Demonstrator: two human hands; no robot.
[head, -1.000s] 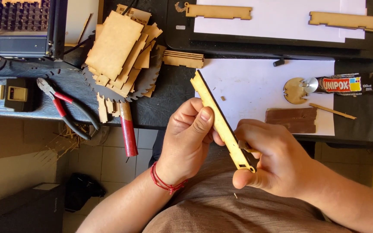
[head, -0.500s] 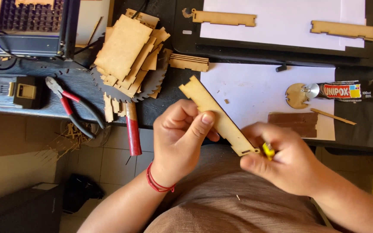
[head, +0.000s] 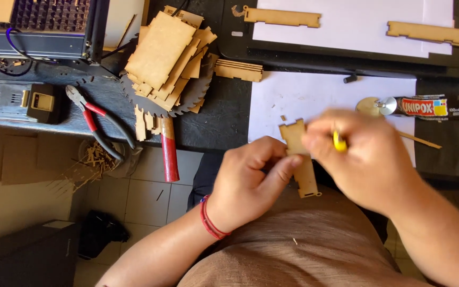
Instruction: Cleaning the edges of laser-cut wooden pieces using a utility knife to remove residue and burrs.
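Your left hand [head: 251,178] pinches flat tan notched wooden strip [head: 301,159] at mid-length; strip's long axis runs near-vertical, slightly tilted, above lap. Your right hand [head: 365,157], blurred, closed on small yellow tool [head: 339,142], touches strip's upper end from right. Left holds, right works.

Dark grey workbench top [head: 224,122], carrying a toothed circular saw blade [head: 195,98] under a heap of pale laser-cut wooden panels [head: 166,53], with red-handled pliers [head: 99,125] just left of it. To the right, a white paper sheet [head: 304,95] and a black-and-red glue tube [head: 426,106] (round foil piece touching its nozzle). Small grey boxy device [head: 25,101] at far left.
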